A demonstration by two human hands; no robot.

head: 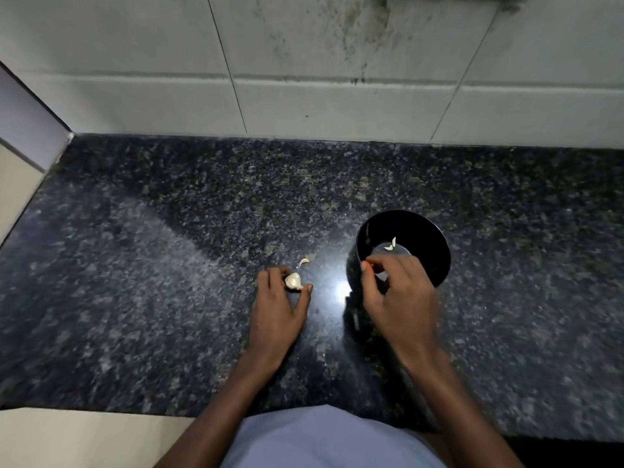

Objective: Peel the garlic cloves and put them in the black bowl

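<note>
Left hand [277, 298] down on the bench [169, 265], fingers and thumb curled round a garlic piece [293, 281], holding it against the surface. Right hand [396, 292] over the near rim of the black bowl [435, 244], fingers loosely curled; motion-blurred, can't tell if it holds anything. Fingertips [366, 265] sit right at the rim.

No brands, labels or writing legible anywhere.

Surface: dark speckled polished stone bench, bright light glare [341, 290] between the two hands. Behind it a white tiled wall [304, 96] with dark grime streaks up top. Pale wall edge at far left corner.

Counts: 1 black bowl, standing right of centre. 2 small pale clove pieces [391, 245] inside it, touching each other. 1 garlic piece in the left hand. 1 loose curled scrap [303, 262] on the bench just beyond the left hand, clove or skin unclear. Light shirt [320, 440] at bottom edge.
</note>
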